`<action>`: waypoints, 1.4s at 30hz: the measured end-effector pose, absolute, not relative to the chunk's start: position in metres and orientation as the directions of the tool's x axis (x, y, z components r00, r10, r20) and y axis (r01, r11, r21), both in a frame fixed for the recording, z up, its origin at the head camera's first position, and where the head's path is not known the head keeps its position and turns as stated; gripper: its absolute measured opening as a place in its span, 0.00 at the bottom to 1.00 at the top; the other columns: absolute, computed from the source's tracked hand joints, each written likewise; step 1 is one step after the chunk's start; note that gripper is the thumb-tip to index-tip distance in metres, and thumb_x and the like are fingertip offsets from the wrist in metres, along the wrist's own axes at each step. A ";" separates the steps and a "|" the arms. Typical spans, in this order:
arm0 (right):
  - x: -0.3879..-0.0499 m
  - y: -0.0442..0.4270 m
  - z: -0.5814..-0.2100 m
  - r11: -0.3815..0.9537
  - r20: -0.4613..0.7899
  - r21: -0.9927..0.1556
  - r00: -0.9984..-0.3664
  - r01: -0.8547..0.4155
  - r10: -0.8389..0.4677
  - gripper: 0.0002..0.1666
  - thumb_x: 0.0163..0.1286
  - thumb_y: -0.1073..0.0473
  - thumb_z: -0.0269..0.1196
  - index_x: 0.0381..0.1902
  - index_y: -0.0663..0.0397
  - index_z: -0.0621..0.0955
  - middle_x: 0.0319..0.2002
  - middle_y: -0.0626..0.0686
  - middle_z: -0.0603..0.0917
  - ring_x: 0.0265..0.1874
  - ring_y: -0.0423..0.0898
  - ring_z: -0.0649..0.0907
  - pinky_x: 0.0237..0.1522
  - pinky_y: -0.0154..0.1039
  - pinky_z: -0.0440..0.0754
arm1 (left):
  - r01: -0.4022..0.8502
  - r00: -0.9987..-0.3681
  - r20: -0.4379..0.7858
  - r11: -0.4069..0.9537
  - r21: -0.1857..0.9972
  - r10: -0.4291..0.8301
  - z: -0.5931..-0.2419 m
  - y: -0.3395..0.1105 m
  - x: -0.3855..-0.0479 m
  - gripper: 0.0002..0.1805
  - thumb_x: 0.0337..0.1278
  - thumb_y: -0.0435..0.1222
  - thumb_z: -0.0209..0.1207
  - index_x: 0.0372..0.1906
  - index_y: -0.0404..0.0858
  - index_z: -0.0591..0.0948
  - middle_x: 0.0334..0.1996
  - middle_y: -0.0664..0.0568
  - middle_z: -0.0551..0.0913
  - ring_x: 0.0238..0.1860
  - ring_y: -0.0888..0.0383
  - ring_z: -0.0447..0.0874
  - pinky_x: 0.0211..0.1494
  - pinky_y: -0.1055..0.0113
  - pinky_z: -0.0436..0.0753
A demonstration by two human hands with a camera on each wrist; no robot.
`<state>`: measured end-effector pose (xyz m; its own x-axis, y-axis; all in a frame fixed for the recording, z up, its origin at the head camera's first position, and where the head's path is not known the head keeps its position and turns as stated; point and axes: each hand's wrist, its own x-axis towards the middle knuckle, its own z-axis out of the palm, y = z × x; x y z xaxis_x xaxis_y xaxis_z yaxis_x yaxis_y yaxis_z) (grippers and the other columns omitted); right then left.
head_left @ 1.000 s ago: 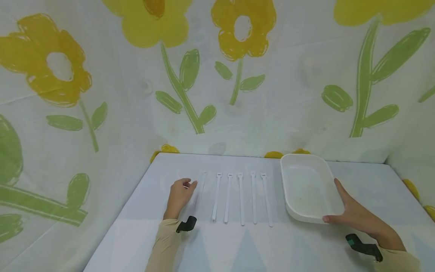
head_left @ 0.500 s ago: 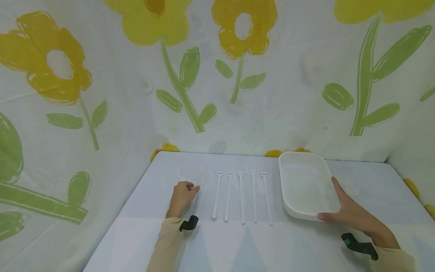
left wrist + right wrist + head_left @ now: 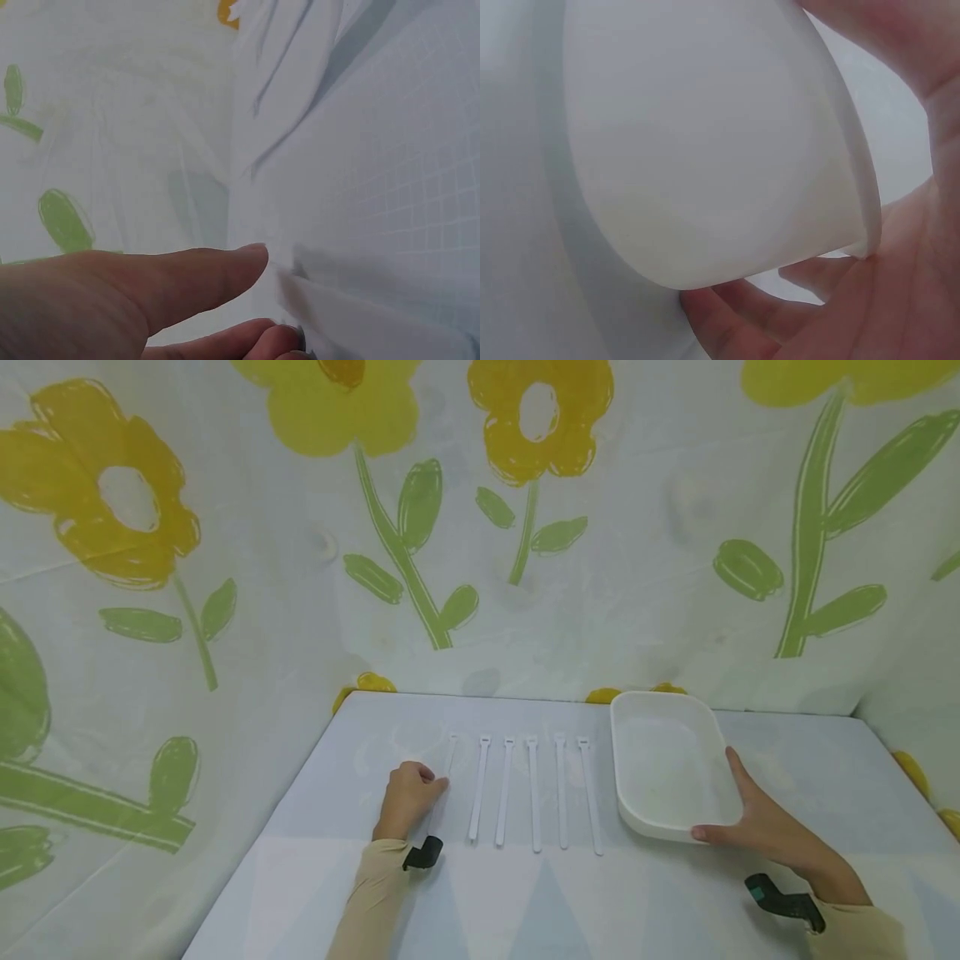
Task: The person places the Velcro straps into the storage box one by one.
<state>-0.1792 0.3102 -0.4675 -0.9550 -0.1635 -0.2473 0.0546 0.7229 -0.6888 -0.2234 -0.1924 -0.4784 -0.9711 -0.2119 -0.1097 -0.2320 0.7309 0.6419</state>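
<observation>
My right hand (image 3: pixel 772 818) grips a white, round-cornered plastic tray (image 3: pixel 663 768) at its near right corner. The thumb lies on the near edge and the fingers reach around the right side. In the right wrist view, fingertips (image 3: pixel 720 322) curl against the outside of the tray (image 3: pixel 705 150). Whether its base touches the table cannot be told. My left hand (image 3: pixel 411 797) is beside the leftmost slim white strip (image 3: pixel 448 764), thumb tip close to it. In the left wrist view the thumb (image 3: pixel 202 277) and curled fingers stand apart, near a white strip (image 3: pixel 360 319).
Several similar white strips (image 3: pixel 533 797) with wider slotted heads lie in a row, left of the tray, on the pale table (image 3: pixel 495 910). A flower-printed cloth (image 3: pixel 630 568) hangs behind the table and along its left and right sides.
The left hand has moved right and slightly nearer, its thumb reaching the leftmost strip. The tray and the right hand have shifted a little to the left.
</observation>
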 end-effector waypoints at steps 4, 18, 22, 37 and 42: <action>-0.179 0.310 -0.469 0.714 -0.233 -0.699 -0.956 0.037 -0.179 0.83 0.62 0.41 0.73 0.78 0.57 0.19 0.77 0.81 0.31 0.72 0.88 0.50 0.63 0.87 0.58 | -0.241 -0.969 -0.120 0.738 0.630 -0.214 -0.478 -0.189 -0.223 0.16 0.59 0.40 0.69 0.42 0.30 0.84 0.35 0.43 0.86 0.35 0.52 0.83 0.38 0.59 0.85; -0.179 0.310 -0.466 0.706 -0.218 -0.708 -0.959 0.027 -0.182 0.82 0.63 0.41 0.73 0.78 0.55 0.19 0.78 0.80 0.31 0.72 0.87 0.50 0.63 0.87 0.58 | -0.219 -0.974 -0.097 0.762 0.610 -0.203 -0.478 -0.186 -0.226 0.10 0.58 0.37 0.69 0.36 0.32 0.84 0.30 0.45 0.85 0.30 0.53 0.82 0.31 0.65 0.81; -0.179 0.308 -0.466 0.706 -0.237 -0.706 -0.955 0.045 -0.177 0.83 0.63 0.41 0.73 0.78 0.55 0.18 0.78 0.80 0.30 0.72 0.87 0.50 0.63 0.87 0.59 | -0.219 -0.974 -0.096 0.760 0.612 -0.204 -0.479 -0.185 -0.225 0.09 0.58 0.36 0.69 0.35 0.32 0.84 0.30 0.45 0.85 0.29 0.53 0.82 0.30 0.65 0.80; -0.180 0.305 -0.466 0.721 -0.254 -0.690 -0.953 0.058 -0.167 0.83 0.62 0.38 0.72 0.77 0.56 0.18 0.77 0.80 0.30 0.72 0.87 0.50 0.65 0.86 0.59 | -0.241 -0.969 -0.109 0.748 0.618 -0.222 -0.479 -0.182 -0.221 0.10 0.60 0.36 0.68 0.37 0.31 0.83 0.34 0.41 0.86 0.32 0.51 0.83 0.33 0.61 0.83; -0.179 0.304 -0.466 0.721 -0.248 -0.691 -0.955 0.055 -0.164 0.84 0.62 0.38 0.73 0.77 0.57 0.18 0.78 0.80 0.30 0.72 0.87 0.50 0.65 0.86 0.59 | -0.246 -0.968 -0.110 0.748 0.616 -0.227 -0.479 -0.181 -0.220 0.10 0.60 0.36 0.67 0.38 0.32 0.83 0.35 0.42 0.86 0.33 0.51 0.84 0.33 0.61 0.83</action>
<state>-0.1789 0.3043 -0.4660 -0.9548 -0.1643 -0.2476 0.0552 0.7206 -0.6912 -0.2202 -0.1809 -0.4794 -0.9676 -0.2273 -0.1097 -0.2456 0.7482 0.6163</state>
